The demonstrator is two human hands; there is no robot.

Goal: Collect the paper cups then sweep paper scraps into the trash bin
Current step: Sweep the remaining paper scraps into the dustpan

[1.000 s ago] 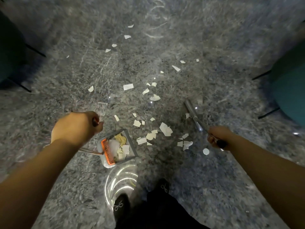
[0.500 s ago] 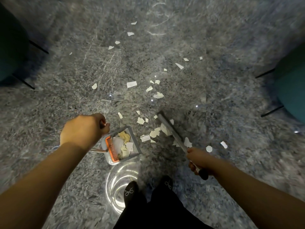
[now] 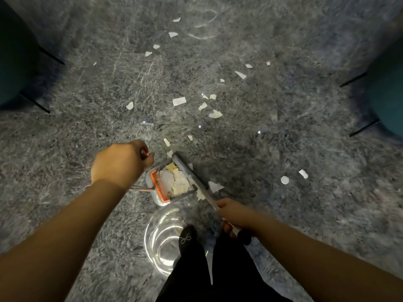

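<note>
- We are in the sweeping step: no paper cups show on the floor (image 3: 283, 214), so we judge the collecting part done or out of sight.
- Our left hand (image 3: 120, 163) is clenched around the top of the dustpan handle, holding the dustpan (image 3: 157, 198) with its mouth toward the broom.
- Our right hand (image 3: 234, 214) grips the broom handle near its dark end; the broom (image 3: 187, 168) lies right across the mouth of the pan.
- The pan holds a heap of scraps (image 3: 176, 182), beside its orange comb (image 3: 160, 186).
- One scrap (image 3: 214, 186) lies just outside the broom head, on its far side from the pan, so this stroke misses it.
- Many scraps (image 3: 179, 101) lie well ahead of us, spread up the floor, and a few (image 3: 284, 180) sit off to our right.
- No trash bin shows; a clear round thing (image 3: 161, 238) by our feet we cannot identify.
- Next, we think, the broom must lift clear of the pan, reach past the loose pieces and draw them back in short pulls toward the mouth.
- The pan must stay flat on the floor so thin paper does not slip under its lip.
- Light scraps may flutter away if we sweep fast, so we go slow.
</note>
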